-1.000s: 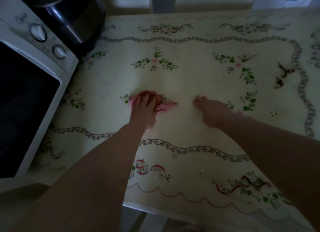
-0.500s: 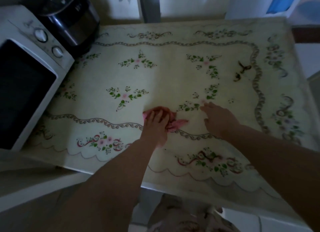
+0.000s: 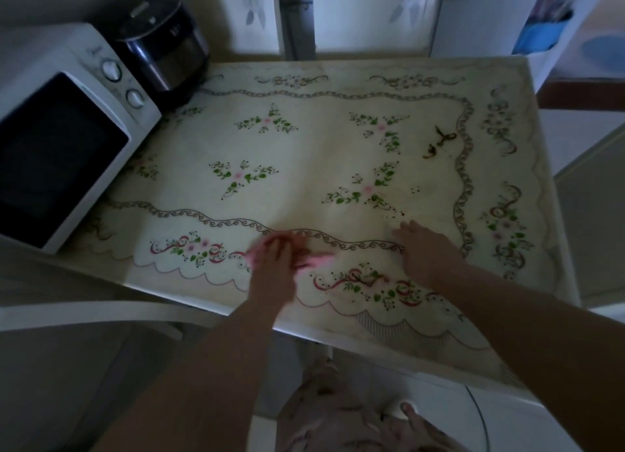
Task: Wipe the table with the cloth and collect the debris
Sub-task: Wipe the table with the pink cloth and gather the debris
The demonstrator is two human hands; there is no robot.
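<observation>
A pink cloth lies bunched on the table, which is covered by a cream floral tablecloth. My left hand presses down on the cloth near the table's front edge; both are motion-blurred. My right hand rests flat on the table to the right of the cloth, fingers apart, holding nothing. Small dark crumbs lie scattered just beyond its fingertips. Brown curled debris sits at the far right of the table.
A white microwave stands on the table's left side, with a dark rice cooker behind it. White cabinets line the wall behind. A white chair back stands at the lower left. My feet show below the table's front edge.
My left hand has dragged the cloth toward the table's front edge. My right hand has moved back alongside it. The view has pulled back, showing more of the table.
</observation>
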